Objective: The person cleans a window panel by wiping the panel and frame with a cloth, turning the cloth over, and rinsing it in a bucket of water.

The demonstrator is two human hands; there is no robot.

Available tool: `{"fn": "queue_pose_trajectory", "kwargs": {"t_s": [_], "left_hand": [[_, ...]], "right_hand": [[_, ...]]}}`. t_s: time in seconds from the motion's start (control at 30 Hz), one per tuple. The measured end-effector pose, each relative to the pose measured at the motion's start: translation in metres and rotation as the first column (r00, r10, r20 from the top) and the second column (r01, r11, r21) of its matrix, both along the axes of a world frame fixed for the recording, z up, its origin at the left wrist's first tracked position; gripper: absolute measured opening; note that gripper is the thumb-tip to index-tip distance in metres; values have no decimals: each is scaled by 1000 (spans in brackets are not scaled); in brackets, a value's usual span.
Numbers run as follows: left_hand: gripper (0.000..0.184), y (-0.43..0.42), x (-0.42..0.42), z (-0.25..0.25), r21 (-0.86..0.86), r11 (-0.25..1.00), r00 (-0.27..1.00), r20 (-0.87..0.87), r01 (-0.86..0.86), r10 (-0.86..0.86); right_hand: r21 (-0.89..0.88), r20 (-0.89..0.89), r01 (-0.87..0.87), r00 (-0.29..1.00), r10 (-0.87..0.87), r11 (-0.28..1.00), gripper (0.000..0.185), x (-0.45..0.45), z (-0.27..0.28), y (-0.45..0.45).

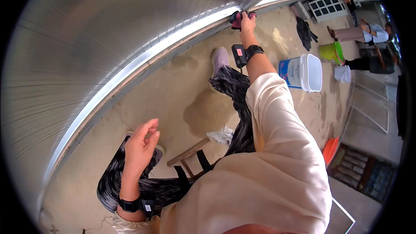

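My right hand (248,24) is stretched far forward and closed on a dark and pink cloth (236,20). The cloth is pressed at the bottom of the metal panel wall (130,21), near its bright lower rail (173,39). My left hand (141,144) hovers above my left knee with fingers loosely bent, thumb apart, and nothing in it. A wooden stool (187,152) is partly visible between my legs, and a crumpled white cloth (222,135) lies on the floor close to it.
A white and blue bucket (289,73) stands right of my right arm. Farther off are a green bucket (329,53), a small white bucket (342,74), a dark cloth (305,33) and a red basin (330,150). Other people (368,34) are at the far right. Wet patches (206,112) mark the floor.
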State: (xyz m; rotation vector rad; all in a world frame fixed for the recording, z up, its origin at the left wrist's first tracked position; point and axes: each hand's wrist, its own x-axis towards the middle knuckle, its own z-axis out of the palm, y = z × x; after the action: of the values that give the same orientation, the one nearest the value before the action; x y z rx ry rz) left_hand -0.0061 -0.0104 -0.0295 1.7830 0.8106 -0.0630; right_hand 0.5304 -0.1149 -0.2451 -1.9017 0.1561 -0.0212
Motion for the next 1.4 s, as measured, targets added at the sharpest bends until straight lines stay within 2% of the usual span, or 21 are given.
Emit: {"fn": "queue_pose_trajectory", "kwargs": {"t_s": [0.03,0.1,0.17,0.27,0.33,0.5,0.57,0.73,0.8,0.9,1.0,1.07,1.1,1.17,1.2,1.23,1.27,1.3,1.33,1.37,1.4], "left_hand": [[30,0,-1,-1,25,1000,1000,-4,0,1],[29,0,-1,3,27,1000,1000,5,-3,3],[27,-1,-4,10,43,999,1000,-4,4,-4],[25,-4,-13,14,36,999,999,30,16,-17],[25,-4,-19,18,84,995,997,54,53,-58],[26,0,-37,34,121,993,994,105,11,-24],[24,2,-46,38,150,987,981,193,-59,29],[24,10,-63,47,127,987,976,205,-97,69],[23,13,-68,45,121,982,954,281,-145,107],[23,19,-75,40,78,976,937,306,-202,169],[24,26,-82,34,9,973,926,310,-230,216],[25,28,-88,30,-66,963,926,263,-261,269],[25,27,-88,28,-62,961,925,263,-268,275],[25,26,-90,27,-7,960,923,273,-278,270],[25,26,-91,26,3,955,922,261,-296,285],[25,27,-91,25,49,964,933,267,-261,240],[25,25,-91,25,91,971,944,270,-221,190],[24,23,-91,26,107,970,941,285,-221,183],[24,20,-89,30,113,970,938,301,-216,174],[23,17,-88,33,119,971,936,312,-207,161],[23,14,-87,34,105,974,930,334,-199,154]], "right_hand": [[-2,2,2,1000,-2,1000,76,10,-5,0],[59,-141,-178,973,185,982,69,22,-12,2],[-132,-127,-117,987,100,984,62,0,-19,21],[-133,-148,-111,985,91,985,64,-54,-16,45],[-322,-143,-69,989,24,944,65,-110,8,68],[-413,-78,-9,997,-25,911,62,-219,2,122],[-446,-103,-22,994,-27,895,63,-262,11,140],[-480,-147,-99,989,32,872,65,-355,25,175],[-489,-170,-131,984,52,862,66,-389,27,185],[-525,-73,-142,990,122,839,68,-437,23,197],[-448,-108,-275,961,253,851,71,-488,28,195],[-429,-106,-472,873,476,770,72,-517,26,188],[-426,-105,-477,870,482,769,72,-524,31,183],[-253,-184,-736,674,716,628,67,-537,41,173],[-172,-176,-820,571,802,546,58,-529,36,168],[362,-163,-795,461,872,487,50,-519,17,164],[525,-218,-668,494,842,528,47,-514,44,151],[433,-195,-592,675,712,680,46,-507,38,144],[449,-182,-530,734,655,719,50,-492,43,133],[221,-208,-456,842,498,862,53,-486,54,130],[90,-8,-470,881,473,878,55,-470,9,134]]}}
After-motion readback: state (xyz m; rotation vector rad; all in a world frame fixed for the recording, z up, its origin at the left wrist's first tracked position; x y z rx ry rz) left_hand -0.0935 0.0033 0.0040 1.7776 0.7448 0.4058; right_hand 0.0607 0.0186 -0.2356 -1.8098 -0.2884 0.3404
